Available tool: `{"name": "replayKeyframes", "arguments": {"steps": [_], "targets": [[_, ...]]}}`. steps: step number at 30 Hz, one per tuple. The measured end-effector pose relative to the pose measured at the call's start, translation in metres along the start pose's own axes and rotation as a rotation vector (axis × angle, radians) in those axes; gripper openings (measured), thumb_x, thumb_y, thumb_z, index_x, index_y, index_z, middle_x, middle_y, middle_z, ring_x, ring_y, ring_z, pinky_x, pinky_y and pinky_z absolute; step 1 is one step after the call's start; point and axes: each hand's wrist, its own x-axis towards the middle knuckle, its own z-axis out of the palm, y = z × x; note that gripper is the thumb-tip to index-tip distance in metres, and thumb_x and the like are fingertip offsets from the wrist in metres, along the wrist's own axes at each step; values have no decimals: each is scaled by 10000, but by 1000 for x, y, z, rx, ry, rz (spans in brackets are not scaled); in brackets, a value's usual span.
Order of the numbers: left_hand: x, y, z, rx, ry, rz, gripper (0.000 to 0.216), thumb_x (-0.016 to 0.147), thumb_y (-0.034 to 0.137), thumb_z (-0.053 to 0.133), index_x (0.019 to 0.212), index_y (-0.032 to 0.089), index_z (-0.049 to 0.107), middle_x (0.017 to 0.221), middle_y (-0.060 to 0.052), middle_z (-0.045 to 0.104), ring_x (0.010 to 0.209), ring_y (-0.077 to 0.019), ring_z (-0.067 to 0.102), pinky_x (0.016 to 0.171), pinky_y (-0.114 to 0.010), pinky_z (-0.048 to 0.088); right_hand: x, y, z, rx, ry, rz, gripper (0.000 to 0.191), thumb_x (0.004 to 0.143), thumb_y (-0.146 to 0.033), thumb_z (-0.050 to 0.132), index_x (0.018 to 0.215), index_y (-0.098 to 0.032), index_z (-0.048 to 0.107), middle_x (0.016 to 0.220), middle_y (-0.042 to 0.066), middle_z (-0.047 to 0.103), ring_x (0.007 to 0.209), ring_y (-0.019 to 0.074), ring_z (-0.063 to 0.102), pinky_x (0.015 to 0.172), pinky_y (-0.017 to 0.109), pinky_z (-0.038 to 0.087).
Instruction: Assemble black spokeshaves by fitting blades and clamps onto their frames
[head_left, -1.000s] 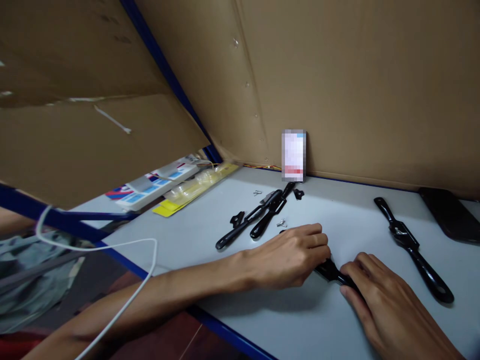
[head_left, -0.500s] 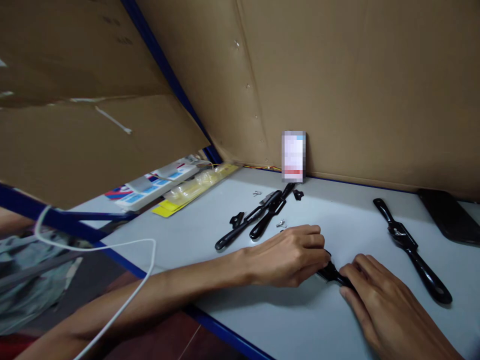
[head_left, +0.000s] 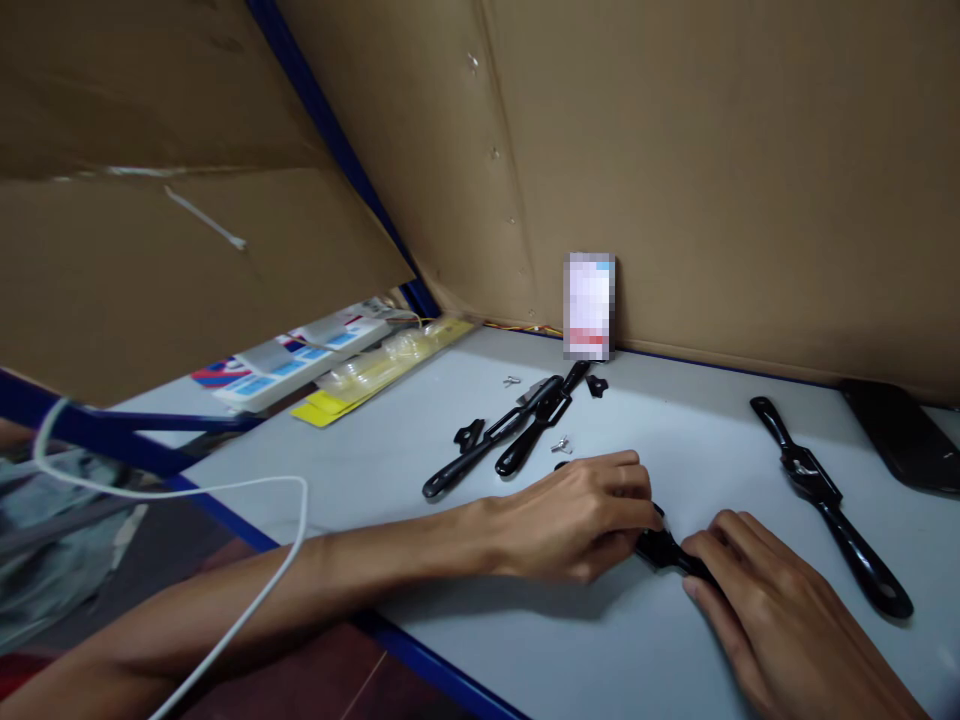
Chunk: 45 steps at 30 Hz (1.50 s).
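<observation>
A black spokeshave (head_left: 660, 549) lies across the table between my hands, its middle partly covered. My right hand (head_left: 765, 590) is closed around its near handle. Curled over the middle of the same tool is my left hand (head_left: 592, 515), closed, with its fingertips hidden behind the knuckles. The far handle's tip peeks out beyond the left wrist. To the right rests another spokeshave (head_left: 814, 485) with a cap fitted at its centre. Two more spokeshave bodies (head_left: 491, 440) lie crossed on the left, among small black caps (head_left: 469, 435) and silver screws (head_left: 561, 445).
A phone with a blurred screen (head_left: 589, 308) leans on the cardboard wall (head_left: 712, 180). A dark phone-like slab (head_left: 900, 435) lies at the right. Yellow-backed plastic packaging (head_left: 390, 370) and a power strip (head_left: 300, 362) are at the left. A white cable (head_left: 180, 493) hangs over my left forearm.
The view has shifted slightly. Both hands keep their places on the spokeshave, with only a slight shift of the left fingers.
</observation>
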Motion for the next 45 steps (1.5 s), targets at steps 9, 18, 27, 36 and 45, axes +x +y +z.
{"name": "replayKeyframes", "arguments": {"steps": [9, 18, 27, 36, 45], "targets": [[-3, 0, 4, -20, 47, -85, 203, 985, 98, 502, 1095, 110, 672, 970, -110, 646, 896, -198, 575, 792, -320, 534, -1, 3, 1, -43, 29, -50, 201, 916, -96, 410, 846, -214, 557, 779, 73, 624, 650, 227, 666, 531, 362, 579], [-3, 2, 0, 10, 113, -68, 275, 866, 69, 503, 1040, 117, 710, 1016, -117, 633, 900, -212, 558, 819, -374, 515, 1, 5, 0, -50, 16, -51, 204, 941, -117, 401, 833, -220, 540, 775, 66, 615, 654, 220, 658, 539, 355, 572], [-5, 4, 4, 102, 69, -36, 223, 1011, 237, 551, 898, 141, 718, 982, -111, 589, 869, -199, 556, 762, -325, 515, 2, 3, -3, -81, 19, -46, 240, 928, -103, 394, 830, -202, 590, 791, 88, 641, 673, 231, 672, 567, 372, 590], [-4, 2, 6, 4, -13, -23, 319, 880, -23, 448, 1057, 159, 642, 1052, -86, 731, 979, -221, 589, 897, -386, 507, 1, 2, -3, -53, -10, -13, 230, 924, -97, 403, 816, -216, 567, 800, 79, 630, 676, 229, 662, 568, 370, 575], [-5, -3, 2, -38, 138, -193, 422, 798, -10, 421, 1153, 115, 611, 992, -97, 686, 920, -202, 606, 821, -370, 546, -1, 3, -2, -58, -25, 7, 223, 901, -74, 411, 834, -213, 571, 794, 71, 619, 676, 233, 662, 555, 379, 570]]}}
